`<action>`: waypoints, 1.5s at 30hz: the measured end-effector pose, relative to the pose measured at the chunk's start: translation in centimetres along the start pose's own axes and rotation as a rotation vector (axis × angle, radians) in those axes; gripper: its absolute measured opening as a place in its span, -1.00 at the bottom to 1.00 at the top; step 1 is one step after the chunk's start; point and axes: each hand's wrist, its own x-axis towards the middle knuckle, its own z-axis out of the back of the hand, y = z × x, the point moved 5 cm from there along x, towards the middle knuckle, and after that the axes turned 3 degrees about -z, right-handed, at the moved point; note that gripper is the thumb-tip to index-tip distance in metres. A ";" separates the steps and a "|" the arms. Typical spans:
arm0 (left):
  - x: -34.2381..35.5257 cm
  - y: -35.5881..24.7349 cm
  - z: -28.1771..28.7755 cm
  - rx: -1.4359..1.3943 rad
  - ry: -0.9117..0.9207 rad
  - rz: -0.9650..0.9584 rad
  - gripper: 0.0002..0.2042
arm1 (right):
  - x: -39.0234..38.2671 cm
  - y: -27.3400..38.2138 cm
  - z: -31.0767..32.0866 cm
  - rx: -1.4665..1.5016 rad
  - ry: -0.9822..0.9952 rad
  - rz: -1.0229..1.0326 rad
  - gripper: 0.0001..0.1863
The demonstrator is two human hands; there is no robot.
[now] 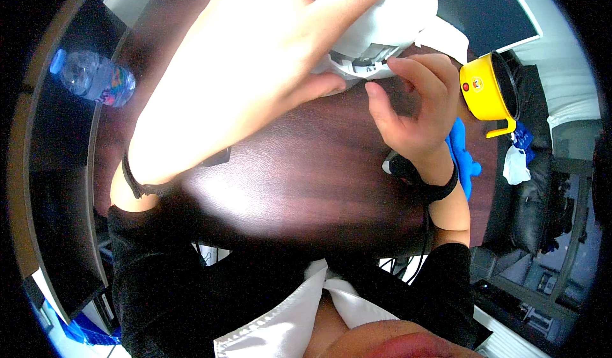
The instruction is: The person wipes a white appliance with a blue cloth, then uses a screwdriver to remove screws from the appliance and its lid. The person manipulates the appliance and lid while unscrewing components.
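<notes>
At the far side of the desk is a white rounded device point(408, 14) with a smooth domed shell. Its near side has an opening point(366, 58) where pale inner parts show. My left hand point(274, 45) reaches over it from the left and grips it, thumb at the near rim and a finger stretched across the top; glare washes out much of this hand, and its other fingertips are cut off by the frame's upper edge. On the right, my right hand point(421, 100) is curled, with thumb and forefinger tips closed about the rim of the opening.
A yellow pot point(483, 90) with a handle stands at the right, near a blue object point(464, 157) behind my right wrist. A clear plastic bottle point(95, 77) is at the left. Small dark items point(217, 157) lie on the brown desk point(306, 167). A screen point(488, 7) stands far right.
</notes>
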 end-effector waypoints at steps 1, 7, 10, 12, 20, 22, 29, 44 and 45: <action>0.0 0.0 0.1 -0.018 0.002 0.004 -0.34 | 0.0 0.1 0.0 -0.003 0.002 -0.003 -0.53; 0.9 -0.6 1.9 -0.122 0.127 0.108 -0.37 | 0.2 0.0 0.3 0.004 0.025 0.010 -0.57; 0.9 -0.5 1.8 -0.115 0.103 0.089 -0.39 | 0.2 -0.2 0.3 -0.008 0.047 -0.056 -0.61; 0.9 -0.5 1.7 -0.117 0.079 0.073 -0.40 | 0.0 -0.5 0.2 0.003 0.042 -0.106 -0.64; 0.2 -0.1 0.3 -0.015 -0.040 0.007 -0.41 | 0.3 0.0 0.1 0.024 0.002 -0.068 -0.61; 0.0 -0.1 0.0 -0.008 -0.038 0.005 -0.40 | 0.4 0.3 0.2 -0.004 -0.003 -0.028 -0.59; 0.9 -0.5 0.4 -0.048 0.057 0.037 -0.42 | 0.4 0.2 0.5 -0.014 -0.022 -0.027 -0.57; 1.0 0.4 -0.2 -0.056 0.045 0.051 -0.41 | 5.3 -1.4 2.4 -0.108 0.143 0.066 -0.43; 1.2 0.2 -0.1 -0.054 0.042 0.059 -0.43 | 5.7 -1.4 2.5 -0.161 0.206 0.062 -0.35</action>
